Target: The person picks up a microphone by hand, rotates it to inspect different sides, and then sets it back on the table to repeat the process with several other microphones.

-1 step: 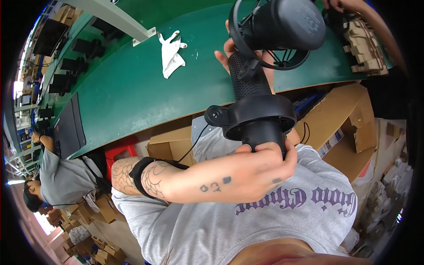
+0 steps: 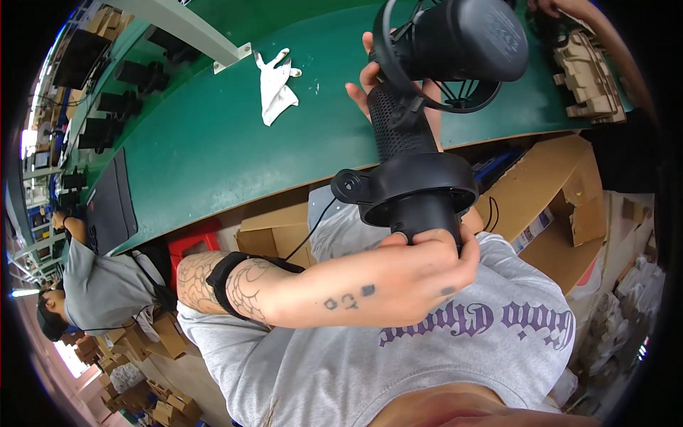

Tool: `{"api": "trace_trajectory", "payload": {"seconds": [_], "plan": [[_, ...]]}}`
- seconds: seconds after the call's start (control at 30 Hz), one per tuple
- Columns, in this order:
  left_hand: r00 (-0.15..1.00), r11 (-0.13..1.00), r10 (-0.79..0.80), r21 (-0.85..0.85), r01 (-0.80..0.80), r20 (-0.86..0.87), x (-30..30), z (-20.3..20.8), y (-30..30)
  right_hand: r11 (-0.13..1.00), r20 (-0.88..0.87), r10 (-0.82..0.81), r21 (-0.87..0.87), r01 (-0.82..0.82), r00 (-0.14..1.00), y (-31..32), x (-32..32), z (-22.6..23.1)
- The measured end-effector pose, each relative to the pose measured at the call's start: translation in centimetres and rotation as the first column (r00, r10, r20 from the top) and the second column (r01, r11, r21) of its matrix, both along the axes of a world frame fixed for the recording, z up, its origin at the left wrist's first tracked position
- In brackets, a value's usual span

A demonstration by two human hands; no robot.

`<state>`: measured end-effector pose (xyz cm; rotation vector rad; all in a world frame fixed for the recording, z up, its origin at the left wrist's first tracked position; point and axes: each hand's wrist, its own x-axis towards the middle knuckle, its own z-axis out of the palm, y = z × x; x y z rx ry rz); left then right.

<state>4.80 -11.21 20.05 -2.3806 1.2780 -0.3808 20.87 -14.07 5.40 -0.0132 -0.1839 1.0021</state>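
Note:
My left hand (image 2: 430, 274) is closed round the lower end of a black microphone (image 2: 402, 132) with a perforated grille. A wide black ring with a side bracket (image 2: 420, 185) surrounds its body. Beyond the grille, a thick black cylinder like a second microphone (image 2: 477, 39) sits in a round shock mount (image 2: 388, 53). Whether the two are joined, I cannot tell. Behind them my right hand (image 2: 359, 101) supports the far part, its fingers curling past the left side; its palm is mostly hidden. A thin black cable hangs beside the ring.
A white glove (image 2: 277, 92) lies on the green table (image 2: 199, 160) near a metal post (image 2: 188, 32). At the right, another person's hand (image 2: 562, 7) is above a moulded pulp tray (image 2: 587, 78). Cardboard boxes (image 2: 548, 178) stand below the edge. Another person (image 2: 107, 285) sits at left.
The far black cylinder and its shock mount have shifted very slightly to the right. Both hands keep nearly the same places.

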Motion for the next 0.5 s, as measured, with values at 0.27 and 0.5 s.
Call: {"api": "trace_trajectory", "payload": {"seconds": [0.27, 0.5], "plan": [[0.988, 0.988, -0.042, -0.140, 0.063, 0.148, 2.1, -1.7, 0.8, 0.957, 0.357, -0.223, -0.098, 0.274, 0.907, -1.7, 4.3, -1.5], [0.778, 0.594, 0.587, -0.771, -0.228, 0.223, -1.6, -8.7, 15.7, 0.331, 0.962, -0.217, 0.233, 0.915, -0.166, -10.3, 10.6, 6.9]]}}
